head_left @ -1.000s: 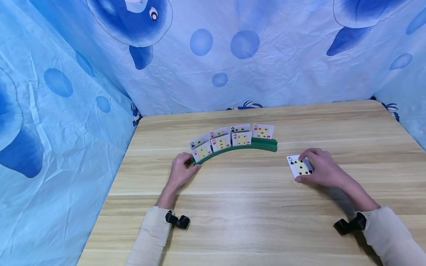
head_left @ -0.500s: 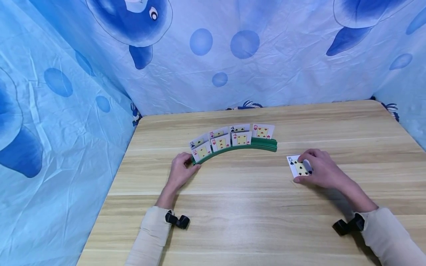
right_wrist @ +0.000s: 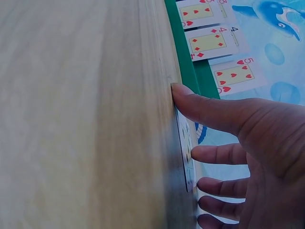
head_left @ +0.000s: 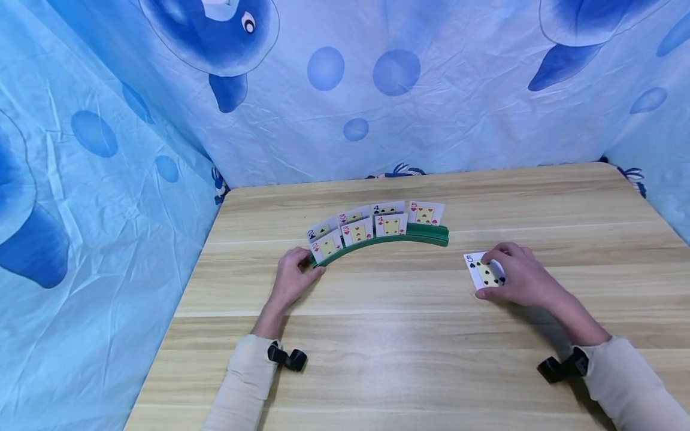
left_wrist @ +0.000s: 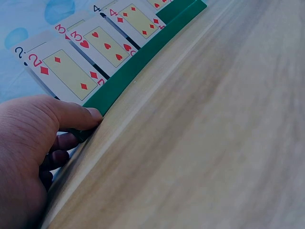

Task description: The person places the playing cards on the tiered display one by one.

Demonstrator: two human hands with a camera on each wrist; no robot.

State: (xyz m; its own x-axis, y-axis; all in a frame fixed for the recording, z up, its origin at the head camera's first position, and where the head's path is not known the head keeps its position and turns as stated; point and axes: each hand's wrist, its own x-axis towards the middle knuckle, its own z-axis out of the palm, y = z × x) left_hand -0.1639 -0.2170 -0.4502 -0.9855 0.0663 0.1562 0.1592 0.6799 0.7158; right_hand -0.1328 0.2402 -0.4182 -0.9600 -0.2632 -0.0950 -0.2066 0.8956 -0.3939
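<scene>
A curved green card holder [head_left: 431, 237] stands on the table, with playing cards upright in two rows. The left hand [head_left: 293, 279] grips its left end, the thumb in front beside the two of diamonds [left_wrist: 65, 71]. Along the front row are the three of hearts [head_left: 357, 232] and four of diamonds [head_left: 392, 224]; the five of hearts [head_left: 426, 214] stands at the back right. To the holder's right, low at the tabletop, the right hand [head_left: 525, 279] holds the five of spades [head_left: 477, 276] between thumb and fingers. The hand hides part of that card.
The pale wooden table [head_left: 377, 353] extends around both hands. Behind it and at its sides hangs a blue curtain [head_left: 453, 131] with dolphin prints. Black camera mounts sit on both wrists, over light sleeves [head_left: 245, 383].
My right hand and wrist have shifted very slightly left, with the five of spades almost in the same spot. The left hand and the holder have stayed still.
</scene>
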